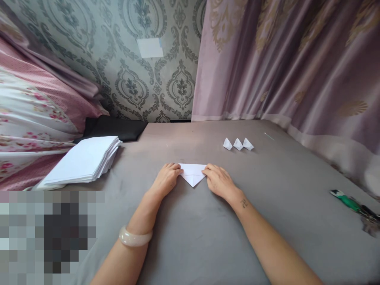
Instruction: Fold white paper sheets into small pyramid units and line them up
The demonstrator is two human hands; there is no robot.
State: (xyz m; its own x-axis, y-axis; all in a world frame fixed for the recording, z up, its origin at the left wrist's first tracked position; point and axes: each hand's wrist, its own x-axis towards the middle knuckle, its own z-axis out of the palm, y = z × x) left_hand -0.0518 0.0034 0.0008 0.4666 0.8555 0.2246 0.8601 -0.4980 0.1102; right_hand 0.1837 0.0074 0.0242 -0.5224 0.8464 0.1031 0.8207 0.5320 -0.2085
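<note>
A sheet of white paper, folded into a triangle with its point toward me, lies on the grey-covered surface between my hands. My left hand grips its left corner, fingers closed over the edge. At the opposite corner, my right hand pinches the paper in the same way. A crease runs across the triangle and another down toward its tip. Beyond my right hand stand three small folded white paper shapes in a row.
A stack of white paper lies at the left, in front of a black flat item. Green and black keys-like items rest at the far right. A thin stick lies near the curtain. The lower left is pixelated.
</note>
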